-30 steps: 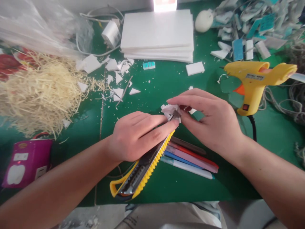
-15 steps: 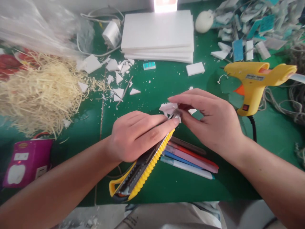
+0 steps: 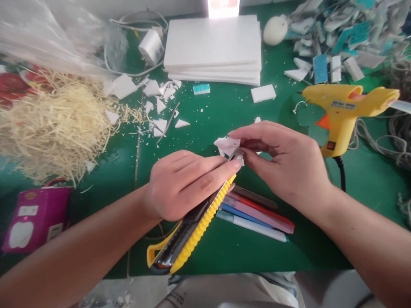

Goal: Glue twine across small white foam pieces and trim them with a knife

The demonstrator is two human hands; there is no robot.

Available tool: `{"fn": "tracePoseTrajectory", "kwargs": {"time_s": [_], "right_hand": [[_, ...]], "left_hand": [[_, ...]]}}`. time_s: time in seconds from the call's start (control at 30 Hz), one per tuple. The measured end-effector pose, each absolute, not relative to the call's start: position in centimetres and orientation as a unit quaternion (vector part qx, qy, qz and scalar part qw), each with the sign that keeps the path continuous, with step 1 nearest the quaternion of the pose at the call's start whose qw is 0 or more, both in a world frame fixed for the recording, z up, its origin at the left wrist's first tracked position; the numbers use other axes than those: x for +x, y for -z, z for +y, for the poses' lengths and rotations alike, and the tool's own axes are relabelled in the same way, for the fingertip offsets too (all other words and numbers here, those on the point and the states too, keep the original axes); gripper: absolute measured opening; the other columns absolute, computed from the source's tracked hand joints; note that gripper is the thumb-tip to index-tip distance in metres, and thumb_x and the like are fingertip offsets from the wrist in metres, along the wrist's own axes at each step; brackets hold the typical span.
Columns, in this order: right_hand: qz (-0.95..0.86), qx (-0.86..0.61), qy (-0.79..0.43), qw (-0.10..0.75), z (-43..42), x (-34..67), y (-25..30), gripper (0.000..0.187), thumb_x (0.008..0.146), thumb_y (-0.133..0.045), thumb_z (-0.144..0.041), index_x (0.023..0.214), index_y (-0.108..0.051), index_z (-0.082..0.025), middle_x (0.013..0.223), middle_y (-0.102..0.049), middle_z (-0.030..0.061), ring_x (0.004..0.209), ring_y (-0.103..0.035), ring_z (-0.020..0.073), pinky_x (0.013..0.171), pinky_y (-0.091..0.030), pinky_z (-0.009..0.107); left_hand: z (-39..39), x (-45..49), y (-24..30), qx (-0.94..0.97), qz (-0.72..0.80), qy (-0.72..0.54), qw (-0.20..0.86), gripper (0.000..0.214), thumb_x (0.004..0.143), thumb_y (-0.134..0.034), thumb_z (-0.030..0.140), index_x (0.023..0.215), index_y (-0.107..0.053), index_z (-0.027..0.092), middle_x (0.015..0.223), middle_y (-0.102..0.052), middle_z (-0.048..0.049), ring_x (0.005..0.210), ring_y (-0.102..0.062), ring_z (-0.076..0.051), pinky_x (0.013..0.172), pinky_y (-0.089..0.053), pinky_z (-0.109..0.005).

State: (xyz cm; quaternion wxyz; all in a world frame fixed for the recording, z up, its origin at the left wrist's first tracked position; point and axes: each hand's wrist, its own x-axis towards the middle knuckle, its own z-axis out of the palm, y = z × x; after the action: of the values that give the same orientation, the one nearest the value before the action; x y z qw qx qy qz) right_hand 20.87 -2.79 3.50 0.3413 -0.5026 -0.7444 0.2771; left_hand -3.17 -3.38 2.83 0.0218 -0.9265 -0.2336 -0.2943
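Note:
My left hand (image 3: 189, 184) is closed around a yellow and black utility knife (image 3: 202, 226), whose butt points down toward me. The knife's tip end lies against a small, irregular white foam piece (image 3: 226, 146). Thumb and fingers of my right hand (image 3: 282, 154) pinch that piece from the right. My fingers partly hide the blade and the foam. Just below both hands, several pens and markers (image 3: 257, 216) lie side by side on the green table (image 3: 257, 256).
A yellow glue gun (image 3: 343, 107) lies at the right. Stacked white foam sheets (image 3: 212, 45) stand at the back. White scraps (image 3: 152, 87) and a pile of straw shreds (image 3: 61, 124) are on the left, above a purple box (image 3: 37, 218). More offcuts (image 3: 346, 38) heap at back right.
Both hands stay almost in place. The foam piece and the knife have shifted very slightly.

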Motion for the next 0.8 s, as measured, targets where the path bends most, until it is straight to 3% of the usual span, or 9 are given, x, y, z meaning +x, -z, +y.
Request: {"fn": "tracePoseTrajectory", "kwargs": {"time_s": [0.17, 0.37, 0.8], "right_hand": [[-0.743, -0.498, -0.282, 0.346, -2.84, 20.81, -3.64, 0.038, 0.093, -0.066, -0.002, 0.114, -0.085, -0.027, 0.105, -0.088, 0.0001, 0.090, -0.083, 0.0168, 0.083, -0.071, 0.029], [-0.742, -0.503, -0.277, 0.346, -2.88, 20.82, -3.58, 0.037, 0.093, -0.066, -0.003, 0.113, -0.086, -0.028, 0.105, -0.088, -0.0004, 0.090, -0.083, 0.0172, 0.082, -0.071, 0.030], [-0.723, -0.507, -0.303, 0.358, -3.10, 20.78, -3.75, 0.036, 0.092, -0.071, -0.006, 0.113, -0.088, -0.030, 0.107, -0.089, -0.0028, 0.090, -0.085, 0.0172, 0.086, -0.075, 0.030]], "left_hand": [[-3.40, -3.22, -2.81, -0.928, -0.230, 0.291, 0.024, 0.029, 0.106, -0.071, 0.018, 0.136, -0.075, 0.017, 0.122, -0.088, -0.0093, 0.093, -0.085, -0.020, 0.078, -0.070, -0.031], [-3.49, -3.30, -2.83, -0.929, -0.236, 0.284, 0.027, 0.033, 0.107, -0.071, 0.018, 0.139, -0.075, 0.024, 0.125, -0.087, -0.0058, 0.094, -0.085, -0.019, 0.078, -0.070, -0.031], [-3.47, -3.49, -2.96, -0.929, -0.227, 0.290, 0.029, 0.027, 0.107, -0.067, 0.017, 0.132, -0.076, 0.023, 0.125, -0.087, -0.0061, 0.093, -0.084, -0.018, 0.078, -0.070, -0.031]]}}
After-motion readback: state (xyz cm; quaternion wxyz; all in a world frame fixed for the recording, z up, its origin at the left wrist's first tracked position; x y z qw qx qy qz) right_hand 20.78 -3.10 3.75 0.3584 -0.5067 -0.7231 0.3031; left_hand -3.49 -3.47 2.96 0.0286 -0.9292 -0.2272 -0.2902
